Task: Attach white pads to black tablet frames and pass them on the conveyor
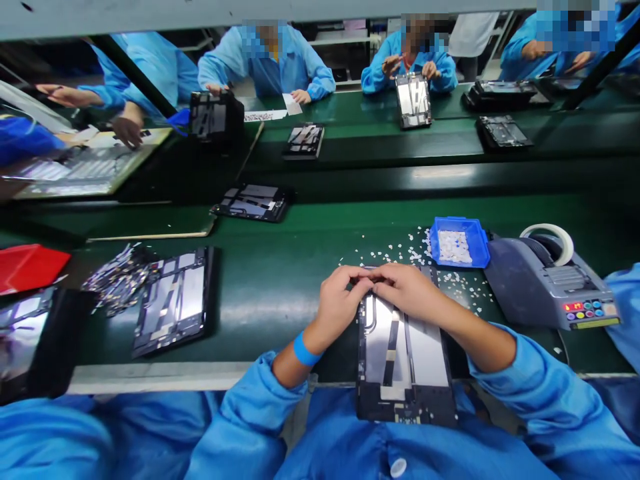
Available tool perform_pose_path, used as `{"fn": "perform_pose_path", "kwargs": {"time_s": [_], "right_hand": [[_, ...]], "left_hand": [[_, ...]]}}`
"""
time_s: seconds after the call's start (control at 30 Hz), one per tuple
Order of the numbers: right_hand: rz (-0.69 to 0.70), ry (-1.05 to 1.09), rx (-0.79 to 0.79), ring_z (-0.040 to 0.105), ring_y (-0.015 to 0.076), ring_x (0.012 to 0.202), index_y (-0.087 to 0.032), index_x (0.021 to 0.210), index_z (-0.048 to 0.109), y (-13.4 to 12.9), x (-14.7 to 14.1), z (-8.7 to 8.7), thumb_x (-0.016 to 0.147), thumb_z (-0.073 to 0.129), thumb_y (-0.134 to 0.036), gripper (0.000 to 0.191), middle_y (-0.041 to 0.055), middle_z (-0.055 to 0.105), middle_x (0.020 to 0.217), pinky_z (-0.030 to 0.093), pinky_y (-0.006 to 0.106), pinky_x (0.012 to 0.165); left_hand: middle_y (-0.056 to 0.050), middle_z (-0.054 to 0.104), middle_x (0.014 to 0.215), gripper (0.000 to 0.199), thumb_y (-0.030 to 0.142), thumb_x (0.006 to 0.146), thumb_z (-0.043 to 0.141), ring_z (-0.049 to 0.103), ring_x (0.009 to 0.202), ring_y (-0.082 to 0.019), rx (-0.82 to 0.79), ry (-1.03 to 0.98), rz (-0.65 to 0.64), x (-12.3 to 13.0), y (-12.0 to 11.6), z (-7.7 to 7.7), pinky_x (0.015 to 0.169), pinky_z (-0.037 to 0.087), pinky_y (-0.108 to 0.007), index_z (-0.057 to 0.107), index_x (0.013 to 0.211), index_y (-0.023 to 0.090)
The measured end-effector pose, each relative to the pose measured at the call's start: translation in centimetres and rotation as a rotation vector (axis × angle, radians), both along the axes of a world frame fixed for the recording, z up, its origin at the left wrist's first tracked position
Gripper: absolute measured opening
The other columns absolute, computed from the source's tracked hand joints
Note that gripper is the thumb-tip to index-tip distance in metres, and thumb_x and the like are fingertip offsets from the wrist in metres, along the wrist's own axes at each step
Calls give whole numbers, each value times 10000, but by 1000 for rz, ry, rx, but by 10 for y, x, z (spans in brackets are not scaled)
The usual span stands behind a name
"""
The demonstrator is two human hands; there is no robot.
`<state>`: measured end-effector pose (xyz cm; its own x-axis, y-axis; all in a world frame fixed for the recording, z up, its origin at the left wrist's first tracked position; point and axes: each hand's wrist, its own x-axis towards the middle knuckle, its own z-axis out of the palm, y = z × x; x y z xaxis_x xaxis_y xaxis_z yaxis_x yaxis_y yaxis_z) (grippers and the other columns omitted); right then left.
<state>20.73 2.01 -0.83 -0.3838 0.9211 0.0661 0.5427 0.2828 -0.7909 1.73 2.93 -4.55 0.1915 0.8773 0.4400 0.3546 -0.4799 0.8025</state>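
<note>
In front of me lies an opened tablet body [425, 350], its silver batteries and black flex strip facing up, overhanging the table's near edge. My left hand [343, 293], with a blue band at the wrist, is at the tablet's far end, thumb and fingers pinched together. Right beside it, my right hand [405, 287] lies over the same end, its fingertips meeting those of the left. Whatever sits between the fingertips is too small or hidden to make out. Beyond my hands, small white pieces [415, 253] are scattered on the green table.
A blue tray [483, 247] of white pieces stands beside a grey tape dispenser [545, 280] at right. To the left are another tablet stack [175, 300], a pile of flex cables [120, 277] and a red bin [30, 267]. Co-workers sit across the conveyor, where another tablet [255, 202] lies.
</note>
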Motion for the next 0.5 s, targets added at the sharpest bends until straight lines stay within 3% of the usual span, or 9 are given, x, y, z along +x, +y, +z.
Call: {"fn": "perform_pose_path", "kwargs": {"time_s": [0.13, 0.27, 0.37, 0.5], "right_hand": [[16, -253, 88, 648, 189, 882, -157, 917, 754, 1, -7, 2, 934, 680, -195, 85, 74, 711, 923, 456, 278, 797], [-64, -396, 107, 631, 191, 883, -164, 939, 730, 1, -17, 2, 1005, 625, -300, 185, 73, 678, 926, 451, 275, 784], [-96, -405, 120, 625, 193, 910, -177, 961, 707, -1, -21, 1, 1016, 619, -353, 204, 68, 664, 967, 452, 273, 787], [-75, -440, 113, 622, 203, 919, -169, 987, 700, -12, -24, 0, 1011, 608, -282, 148, 88, 660, 1002, 454, 282, 782]], "left_hand": [[-11, 738, 821, 61, 279, 942, 712, 666, 837, -189, 179, 53, -79, 4, 9, 6, 789, 536, -312, 756, 922, 241], [-52, 722, 1021, 142, 320, 926, 718, 653, 943, -216, 191, 64, 90, -7, 3, 10, 840, 526, -346, 735, 1029, 223], [-34, 686, 957, 207, 330, 864, 756, 618, 803, -192, 51, 118, 165, -19, -9, 10, 723, 505, -316, 708, 1027, 211], [-5, 679, 825, 90, 292, 877, 690, 613, 739, -175, -215, 193, 1, -17, -30, 13, 695, 492, -296, 692, 931, 220]]}}
